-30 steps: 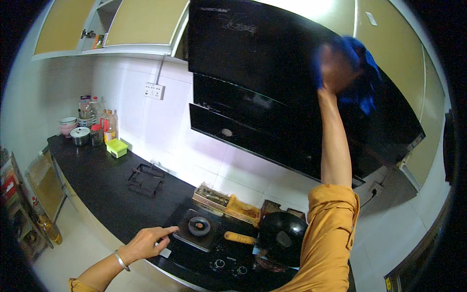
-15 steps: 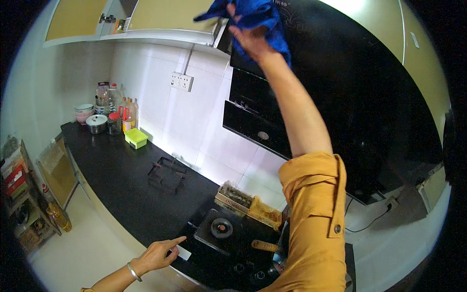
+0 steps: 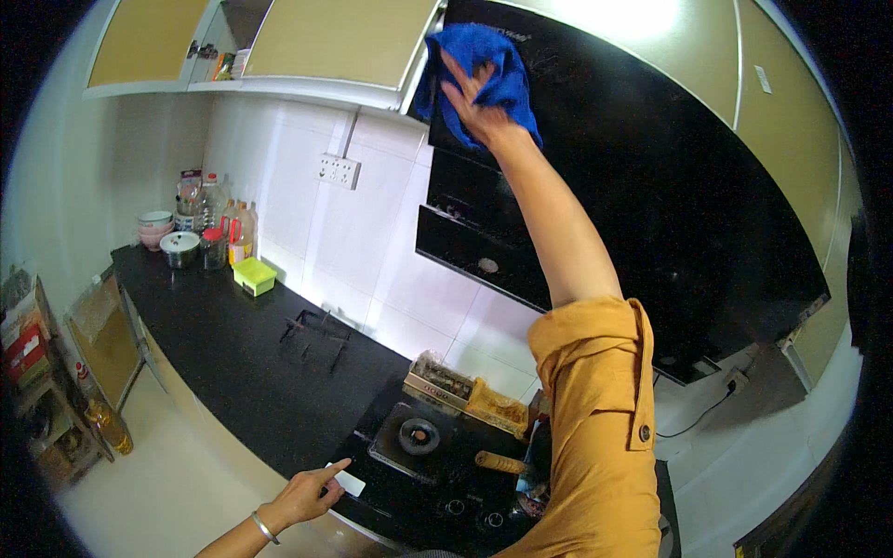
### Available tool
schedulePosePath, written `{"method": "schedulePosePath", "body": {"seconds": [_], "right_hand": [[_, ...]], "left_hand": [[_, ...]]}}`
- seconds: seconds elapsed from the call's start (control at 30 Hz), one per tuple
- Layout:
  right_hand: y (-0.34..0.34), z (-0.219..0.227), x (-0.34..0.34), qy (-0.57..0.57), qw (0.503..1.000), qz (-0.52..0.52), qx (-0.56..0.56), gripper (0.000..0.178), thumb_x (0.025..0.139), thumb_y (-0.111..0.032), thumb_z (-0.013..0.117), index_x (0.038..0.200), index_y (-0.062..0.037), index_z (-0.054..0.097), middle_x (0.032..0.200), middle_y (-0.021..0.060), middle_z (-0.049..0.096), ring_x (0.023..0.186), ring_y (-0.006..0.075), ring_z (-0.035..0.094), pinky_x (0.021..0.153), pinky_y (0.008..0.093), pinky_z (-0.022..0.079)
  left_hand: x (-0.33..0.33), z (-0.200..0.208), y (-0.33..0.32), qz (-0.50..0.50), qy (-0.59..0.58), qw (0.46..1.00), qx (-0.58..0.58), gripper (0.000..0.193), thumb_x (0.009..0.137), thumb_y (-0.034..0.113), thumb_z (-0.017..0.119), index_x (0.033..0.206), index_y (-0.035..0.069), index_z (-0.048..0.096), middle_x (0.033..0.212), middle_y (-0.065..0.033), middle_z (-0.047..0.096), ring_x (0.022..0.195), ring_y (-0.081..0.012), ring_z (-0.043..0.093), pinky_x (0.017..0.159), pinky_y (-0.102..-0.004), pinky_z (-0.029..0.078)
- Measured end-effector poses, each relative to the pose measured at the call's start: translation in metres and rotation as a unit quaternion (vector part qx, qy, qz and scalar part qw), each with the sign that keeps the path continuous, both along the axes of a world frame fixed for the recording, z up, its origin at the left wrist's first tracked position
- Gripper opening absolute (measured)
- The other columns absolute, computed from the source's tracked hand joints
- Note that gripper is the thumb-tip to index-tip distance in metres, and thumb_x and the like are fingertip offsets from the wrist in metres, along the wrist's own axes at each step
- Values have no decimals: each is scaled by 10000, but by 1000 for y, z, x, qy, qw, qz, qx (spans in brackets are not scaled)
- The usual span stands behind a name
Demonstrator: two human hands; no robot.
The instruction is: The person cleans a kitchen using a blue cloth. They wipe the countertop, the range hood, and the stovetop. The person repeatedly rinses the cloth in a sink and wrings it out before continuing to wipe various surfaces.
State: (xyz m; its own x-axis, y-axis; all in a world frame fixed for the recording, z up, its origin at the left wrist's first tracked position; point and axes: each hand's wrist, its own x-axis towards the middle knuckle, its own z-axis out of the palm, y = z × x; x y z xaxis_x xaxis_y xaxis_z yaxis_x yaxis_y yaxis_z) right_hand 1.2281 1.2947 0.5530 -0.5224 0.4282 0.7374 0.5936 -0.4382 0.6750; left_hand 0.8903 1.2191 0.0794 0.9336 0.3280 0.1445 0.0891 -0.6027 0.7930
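High on the left part of the black range hood (image 3: 633,186), my right hand (image 3: 481,110) presses a blue cloth (image 3: 510,79) against the dark panel. Its fingers are spread over the cloth, and a fold of it bunches between them. My left hand (image 3: 302,496), with a silver bangle at the wrist, is low by the front edge of the counter. Its index finger points out beside a white rectangular label (image 3: 350,483) on the black gas stove (image 3: 391,448), while the other fingers curl loosely around nothing.
On the black counter (image 3: 214,307) lie a pot stand (image 3: 316,337) and a green box (image 3: 254,276), with a lidded pot (image 3: 180,248) and bottles farther left. A wooden-handled pan (image 3: 500,462) sits near my right sleeve. Cabinets (image 3: 335,42) hang above, one door ajar.
My right hand has come down slightly and now spreads the cloth on the hood; before, the cloth bunched higher up. My left hand stays near the label. The view has shifted a little.
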Motion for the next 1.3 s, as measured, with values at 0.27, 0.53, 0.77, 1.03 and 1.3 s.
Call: {"method": "schedulePosePath", "body": {"seconds": [0.27, 0.53, 0.77, 1.03, 1.3], "right_hand": [[-95, 57, -21, -144, 984, 73, 73, 564, 817, -345, 564, 1294, -74, 433, 1280, 182, 450, 1203, 359, 393, 1021, 472, 278], [-284, 62, 40, 10, 984, -92, 154, 270, 793, -208, 637, 980, -53, 517, 991, 174, 527, 962, 286, 499, 848, 423, 390], [-377, 59, 55, -131, 935, 60, 323, 364, 833, -496, 538, 934, -152, 605, 923, 103, 598, 865, 293, 563, 773, 443, 423], [-176, 70, 18, -18, 968, 158, 192, 278, 856, -234, 522, 1057, -43, 526, 930, 153, 563, 870, 320, 535, 809, 444, 411], [-29, 63, -49, -139, 974, 131, 123, 369, 762, -223, 587, 1111, -109, 551, 1035, 163, 563, 1014, 346, 502, 917, 483, 341]], "left_hand": [[46, 17, -27, -45, -41, 998, -28, 560, 822, 29, 577, 1343, 15, 371, 815, -96, 638, 725, -189, 626, 670, -296, 516], [60, -10, -51, -35, -17, 999, -11, 548, 817, 48, 590, 1326, 6, 392, 767, -98, 633, 684, -174, 619, 667, -288, 506], [50, -14, -78, 26, -18, 997, -70, 552, 821, 20, 583, 1336, 14, 386, 750, -81, 619, 665, -133, 590, 666, -271, 493], [40, -22, -86, 33, 9, 997, -72, 564, 843, 75, 567, 1362, 32, 351, 774, -70, 624, 669, -137, 590, 658, -272, 488], [16, -47, -67, 57, 12, 995, -79, 570, 838, 118, 585, 1358, 49, 362, 763, -94, 629, 671, -172, 607, 643, -299, 500]]}}
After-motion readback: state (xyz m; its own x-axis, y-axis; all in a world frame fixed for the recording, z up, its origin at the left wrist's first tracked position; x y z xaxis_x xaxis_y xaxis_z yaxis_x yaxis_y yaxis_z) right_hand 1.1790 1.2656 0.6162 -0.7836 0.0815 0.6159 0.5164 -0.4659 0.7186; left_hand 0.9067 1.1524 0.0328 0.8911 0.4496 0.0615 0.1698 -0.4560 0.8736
